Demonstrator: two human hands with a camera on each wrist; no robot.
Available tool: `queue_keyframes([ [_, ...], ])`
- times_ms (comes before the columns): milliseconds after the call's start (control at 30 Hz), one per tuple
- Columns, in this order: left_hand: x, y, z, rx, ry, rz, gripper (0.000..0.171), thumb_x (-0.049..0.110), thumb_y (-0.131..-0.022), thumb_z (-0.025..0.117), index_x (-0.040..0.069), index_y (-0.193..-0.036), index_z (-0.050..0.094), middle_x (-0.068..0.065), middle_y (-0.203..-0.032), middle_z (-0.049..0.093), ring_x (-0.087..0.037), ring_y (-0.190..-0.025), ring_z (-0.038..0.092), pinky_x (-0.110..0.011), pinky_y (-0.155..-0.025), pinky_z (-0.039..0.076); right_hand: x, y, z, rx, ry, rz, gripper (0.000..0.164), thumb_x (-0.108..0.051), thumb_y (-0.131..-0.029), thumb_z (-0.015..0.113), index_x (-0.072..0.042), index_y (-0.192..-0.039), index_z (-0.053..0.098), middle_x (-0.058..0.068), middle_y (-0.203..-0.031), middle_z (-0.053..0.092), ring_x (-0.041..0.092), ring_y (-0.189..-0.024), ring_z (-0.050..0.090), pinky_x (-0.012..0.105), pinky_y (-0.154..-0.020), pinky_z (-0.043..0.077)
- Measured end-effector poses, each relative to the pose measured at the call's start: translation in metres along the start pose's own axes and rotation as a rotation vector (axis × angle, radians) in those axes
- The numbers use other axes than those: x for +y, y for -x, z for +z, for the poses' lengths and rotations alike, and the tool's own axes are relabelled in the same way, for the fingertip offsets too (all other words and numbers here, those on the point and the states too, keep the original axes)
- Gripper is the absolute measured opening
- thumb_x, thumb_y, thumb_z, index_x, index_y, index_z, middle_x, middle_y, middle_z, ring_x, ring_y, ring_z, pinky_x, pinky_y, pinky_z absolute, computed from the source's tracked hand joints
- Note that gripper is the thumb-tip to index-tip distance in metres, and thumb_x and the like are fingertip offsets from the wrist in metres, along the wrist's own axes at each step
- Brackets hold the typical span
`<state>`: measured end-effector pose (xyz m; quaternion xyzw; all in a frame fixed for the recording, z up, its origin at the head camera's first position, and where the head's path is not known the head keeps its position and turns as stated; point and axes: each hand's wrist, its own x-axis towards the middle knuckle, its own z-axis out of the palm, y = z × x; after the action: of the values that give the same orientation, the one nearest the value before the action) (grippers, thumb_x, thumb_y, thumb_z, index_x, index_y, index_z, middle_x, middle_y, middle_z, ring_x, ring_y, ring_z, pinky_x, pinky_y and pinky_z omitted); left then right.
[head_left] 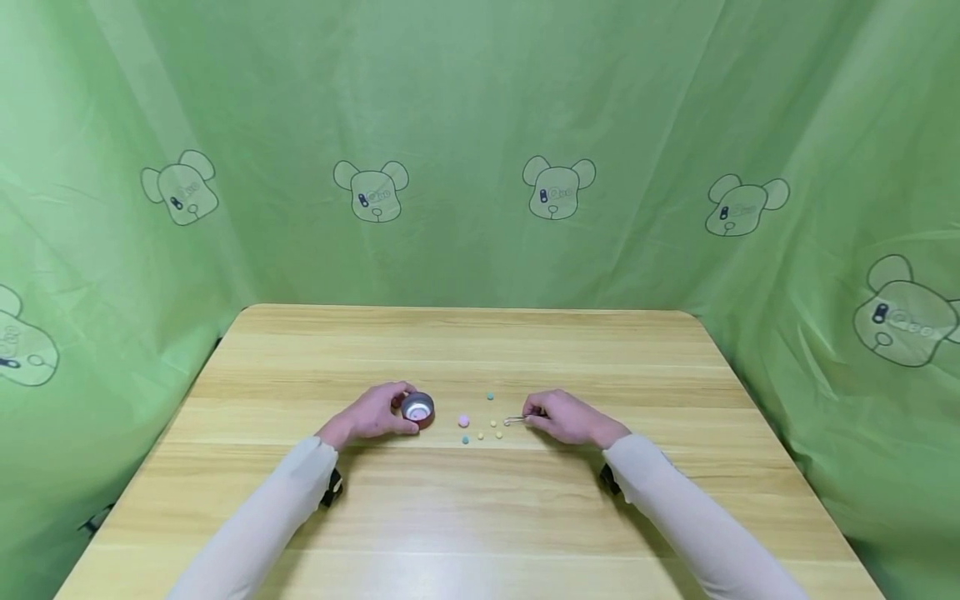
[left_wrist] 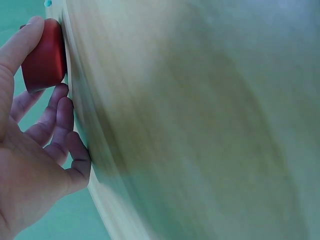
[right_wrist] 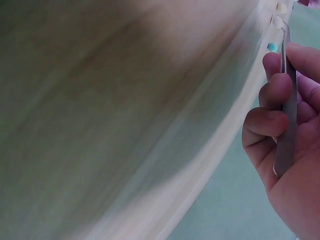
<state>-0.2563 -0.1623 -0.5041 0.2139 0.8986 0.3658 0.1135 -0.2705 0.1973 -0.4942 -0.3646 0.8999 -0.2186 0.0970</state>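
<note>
"While the left hand (head_left: 377, 412) holds a round red cup (left_wrist: 45, 57) on the wooden table (head_left: 450, 517), what does the right hand (head_left: 567, 417) pinch?"
"Silver metal tweezers (right_wrist: 287, 150), tips at a pale bead (right_wrist: 278, 22). A pink bead (head_left: 463, 422), yellow beads (head_left: 493, 423) and blue beads (head_left: 465, 440) lie towards the cup; green cloth (head_left: 465, 83) behind."

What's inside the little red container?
Inside the red container, the head view shows a silvery surface with a pinkish patch, too small to identify. The near wall covers part of the inside; the left wrist view shows only its outside.
</note>
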Motion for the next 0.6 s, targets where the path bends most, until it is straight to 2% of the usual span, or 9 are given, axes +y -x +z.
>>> queue_keyframes([
  [600, -0.0002, 0.0005, 0.0, -0.001, -0.006, -0.011, 0.052, 0.032, -0.066, 0.076, 0.019, -0.11, 0.052, 0.002, -0.097, 0.056, -0.013, -0.087, 0.05, -0.034, -0.079, 0.04, -0.0049, -0.0038, -0.0093, 0.038, 0.0, -0.003, 0.011, -0.019, -0.089, 0.051, -0.014, -0.093, 0.06, -0.005, -0.083, 0.059, 0.005, -0.071, 0.05, 0.024, -0.065, 0.043],
])
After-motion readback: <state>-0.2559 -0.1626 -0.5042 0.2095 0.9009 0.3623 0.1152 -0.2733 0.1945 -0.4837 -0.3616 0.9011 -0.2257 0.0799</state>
